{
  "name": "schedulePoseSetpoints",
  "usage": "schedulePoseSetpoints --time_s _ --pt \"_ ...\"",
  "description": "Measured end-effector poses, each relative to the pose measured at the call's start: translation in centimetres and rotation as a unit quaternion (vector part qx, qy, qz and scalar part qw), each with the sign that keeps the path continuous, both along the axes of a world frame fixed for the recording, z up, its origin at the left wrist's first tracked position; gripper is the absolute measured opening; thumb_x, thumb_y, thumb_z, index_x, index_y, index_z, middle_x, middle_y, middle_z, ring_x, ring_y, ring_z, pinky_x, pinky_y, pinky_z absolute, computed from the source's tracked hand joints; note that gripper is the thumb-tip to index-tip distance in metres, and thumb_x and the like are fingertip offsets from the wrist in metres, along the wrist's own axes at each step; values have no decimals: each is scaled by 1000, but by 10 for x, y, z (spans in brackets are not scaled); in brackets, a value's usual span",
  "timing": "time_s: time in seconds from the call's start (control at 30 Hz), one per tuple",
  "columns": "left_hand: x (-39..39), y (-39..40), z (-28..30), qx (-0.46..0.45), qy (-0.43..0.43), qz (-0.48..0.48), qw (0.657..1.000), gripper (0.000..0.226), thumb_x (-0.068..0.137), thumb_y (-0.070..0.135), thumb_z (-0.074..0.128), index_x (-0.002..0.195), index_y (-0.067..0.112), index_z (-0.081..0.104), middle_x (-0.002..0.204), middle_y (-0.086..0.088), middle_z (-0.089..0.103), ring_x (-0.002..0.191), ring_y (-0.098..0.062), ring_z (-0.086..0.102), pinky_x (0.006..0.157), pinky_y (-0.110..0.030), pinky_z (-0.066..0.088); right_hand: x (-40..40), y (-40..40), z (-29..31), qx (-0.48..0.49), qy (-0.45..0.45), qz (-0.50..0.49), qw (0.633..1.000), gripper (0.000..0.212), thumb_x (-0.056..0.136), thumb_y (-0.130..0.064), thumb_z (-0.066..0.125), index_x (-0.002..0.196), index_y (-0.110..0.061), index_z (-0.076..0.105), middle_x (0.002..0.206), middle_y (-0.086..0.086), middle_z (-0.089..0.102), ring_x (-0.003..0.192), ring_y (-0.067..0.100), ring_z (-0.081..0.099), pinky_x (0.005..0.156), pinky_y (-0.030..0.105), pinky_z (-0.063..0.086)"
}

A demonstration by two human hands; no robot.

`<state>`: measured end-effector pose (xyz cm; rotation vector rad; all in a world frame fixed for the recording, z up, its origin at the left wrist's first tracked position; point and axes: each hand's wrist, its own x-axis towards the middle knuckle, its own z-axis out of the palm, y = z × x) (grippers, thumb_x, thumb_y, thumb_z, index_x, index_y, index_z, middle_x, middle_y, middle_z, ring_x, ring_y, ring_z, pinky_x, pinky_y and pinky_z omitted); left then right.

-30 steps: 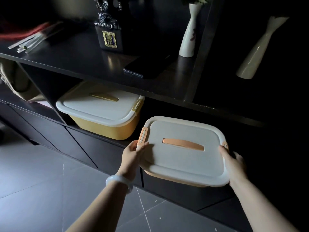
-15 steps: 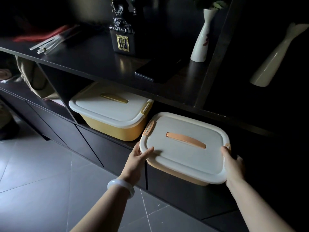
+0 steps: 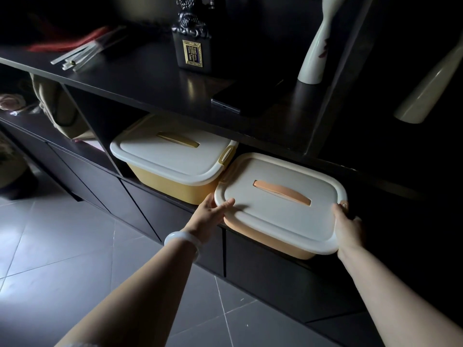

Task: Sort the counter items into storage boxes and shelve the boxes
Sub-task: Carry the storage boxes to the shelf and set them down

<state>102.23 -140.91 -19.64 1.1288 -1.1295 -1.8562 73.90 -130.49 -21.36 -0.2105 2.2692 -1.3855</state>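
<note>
An orange storage box (image 3: 280,211) with a white lid and an orange handle sits partly inside the low shelf opening, its near end jutting out over the cabinet front. My left hand (image 3: 209,216) grips its left near corner, thumb on the lid. My right hand (image 3: 348,229) grips its right side by the clip. A yellow storage box (image 3: 172,161) with a white lid stands in the same opening just to the left, its right clip close to the orange box.
The dark counter top (image 3: 140,78) above carries a black ornament (image 3: 191,43), a white vase (image 3: 313,53), a dark tablet (image 3: 240,98) and a bundle of sticks (image 3: 80,56). Another white vase (image 3: 431,86) lies at the right. A beige bag (image 3: 57,106) fills the left compartment. Grey floor tiles (image 3: 62,246) lie below.
Both hands have carried the orange box forward and down into the shelf opening beside the yellow box. The view has come closer to the shelf.
</note>
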Motion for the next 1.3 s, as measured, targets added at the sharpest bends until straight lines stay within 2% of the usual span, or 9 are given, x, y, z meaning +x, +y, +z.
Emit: schedulePoseSetpoints --time_s 0.2,0.33,0.53,0.7,1.3 --pt "-1 -3 1 14 0 8 1000 34 91 11 62 121 0 50 112 -19 59 102 -29 57 105 -52 39 -3 -6 0 2 7 5 1000 66 83 -48 64 127 0 53 124 21 59 111 36 57 92 41 47" --pt "-1 -7 2 9 2 -1 1000 42 92 10 60 131 0 47 129 -28 55 108 -32 57 107 -53 39 -2 -8 0 5 8 1 1000 67 82 -49 63 126 0 53 123 21 59 110 36 58 93 43 48" --pt "-1 -10 1 22 14 -6 1000 44 93 10 60 134 7 46 135 -24 53 110 -27 58 108 -45 41 -1 -9 -1 15 6 -2 1000 71 82 -51 62 130 0 50 126 21 58 112 37 57 95 44 48" --pt "-1 -12 -1 37 10 -7 999 44 92 12 62 134 12 47 134 -19 55 122 -31 55 109 -44 39 -1 -10 0 19 11 0 1000 69 83 -50 61 129 0 50 125 21 58 111 36 58 91 41 48" --pt "-2 -15 -5 68 27 6 997 42 92 6 61 132 9 49 130 -20 59 121 -32 56 109 -47 39 -2 -11 0 11 4 9 1000 65 83 -50 62 127 -2 54 122 19 61 109 35 59 94 42 49"
